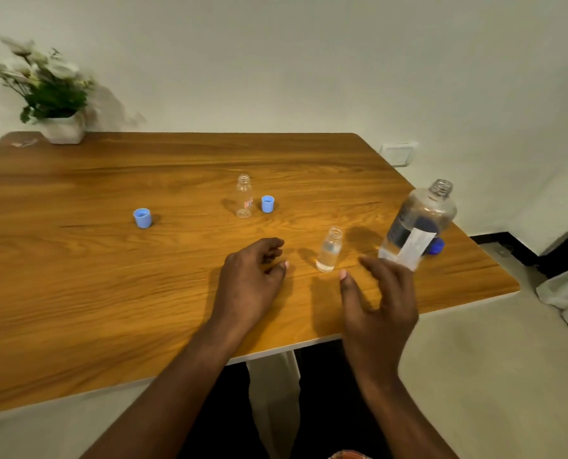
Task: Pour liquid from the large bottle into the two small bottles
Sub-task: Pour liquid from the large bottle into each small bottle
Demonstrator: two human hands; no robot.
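The large bottle (418, 223) is located upright near the right edge of the desk (110, 276). It is uncapped and mostly filled with clear liquid. Its dark blue cap (437, 247) is seen just behind its base. The near small bottle (329, 250) is positioned to its left, uncapped, with clear liquid inside. The far small bottle (244, 197) is set further back toward the desk centre, uncapped and apparently empty. One light blue cap (267, 204) is placed just beside it, and a second light blue cap (142, 218) lies well apart to the left.

One fill is judged complete and the other outstanding. For the next move, the large bottle is to be gripped around its body, lifted, and tilted slowly over the narrow neck of the far small bottle, which may need steadying.

The right hand (381, 299) is held open with fingers spread and fingertips at the large bottle's base; contact cannot be confirmed. The left hand (252, 279) is held over the desk with loosely curled fingers, and nothing is gripped.
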